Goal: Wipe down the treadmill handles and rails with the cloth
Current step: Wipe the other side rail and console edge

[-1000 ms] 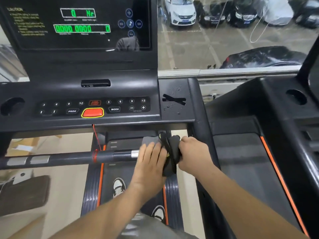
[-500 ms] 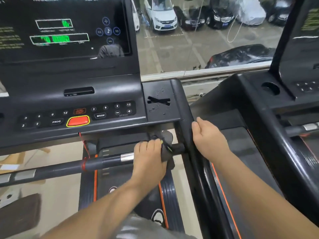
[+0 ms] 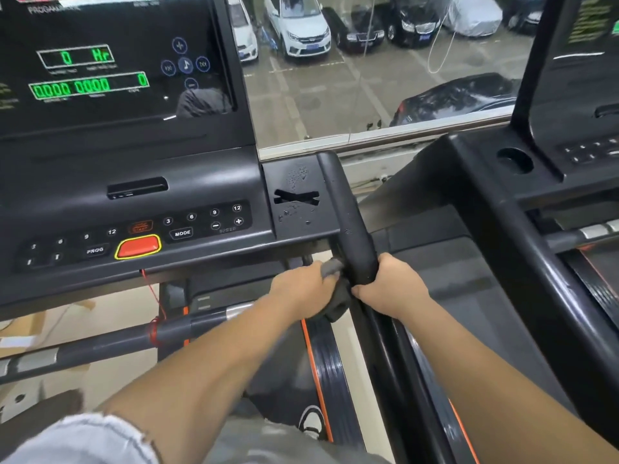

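Grey cloth (image 3: 331,267) is sitting bunched in our curled left hand (image 3: 301,291) against the inner side of the rail (image 3: 350,226), while our right hand (image 3: 393,289) is clasping that rail, which is running away toward the console (image 3: 201,169).

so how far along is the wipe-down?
Done: the cloth was on the right end of the crossbar a second ago, so that stretch looks covered. In hand: the left hand holds the cloth against the right side rail, and the right hand grips the rail beside it. Left: the rail's upper length, the rest of the crossbar, and the droplets on the console tray.
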A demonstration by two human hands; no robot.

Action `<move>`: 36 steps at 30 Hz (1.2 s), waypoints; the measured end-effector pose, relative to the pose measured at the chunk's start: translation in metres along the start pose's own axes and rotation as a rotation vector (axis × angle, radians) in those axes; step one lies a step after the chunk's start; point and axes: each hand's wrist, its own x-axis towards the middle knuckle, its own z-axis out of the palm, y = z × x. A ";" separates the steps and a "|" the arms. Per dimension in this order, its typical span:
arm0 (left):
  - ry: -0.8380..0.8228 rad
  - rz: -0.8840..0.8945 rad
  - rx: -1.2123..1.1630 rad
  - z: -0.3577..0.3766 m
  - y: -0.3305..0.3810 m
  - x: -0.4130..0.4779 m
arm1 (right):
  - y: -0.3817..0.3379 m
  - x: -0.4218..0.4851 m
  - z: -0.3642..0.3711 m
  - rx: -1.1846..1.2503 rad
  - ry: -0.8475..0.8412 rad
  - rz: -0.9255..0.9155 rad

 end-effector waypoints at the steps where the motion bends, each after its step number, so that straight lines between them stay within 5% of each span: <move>1: 0.133 -0.002 0.090 0.011 0.004 -0.009 | 0.001 0.000 0.001 -0.001 0.008 -0.004; 7: 0.258 0.087 0.510 0.048 0.008 -0.056 | 0.000 -0.001 0.006 -0.022 0.042 0.024; 10: 0.201 0.103 0.326 0.022 0.013 -0.027 | -0.004 -0.001 0.006 -0.022 0.043 0.046; 13: -0.242 -0.046 -0.216 -0.024 0.007 0.006 | -0.003 -0.003 0.006 -0.026 0.061 0.048; 15: -0.389 -0.131 -0.504 -0.035 0.005 0.015 | -0.001 -0.004 0.007 -0.037 0.062 0.036; 17: -0.252 -0.045 -0.266 -0.029 0.008 0.006 | 0.003 -0.004 0.009 -0.040 0.055 0.022; 20: 0.187 0.088 0.242 0.023 0.008 -0.036 | 0.006 -0.001 0.009 -0.042 0.047 0.025; 24: 0.333 0.122 0.400 0.055 0.010 -0.048 | 0.006 0.000 0.013 -0.069 0.047 0.011; 29: 0.210 0.183 0.255 0.019 0.008 -0.015 | 0.001 0.001 0.013 -0.076 0.057 0.035; 34: -0.077 0.053 -0.042 -0.002 0.000 0.020 | -0.003 -0.002 0.011 -0.054 0.059 0.045; 36: -0.037 0.011 -0.003 0.002 0.007 0.016 | -0.004 -0.003 0.009 -0.046 0.049 0.046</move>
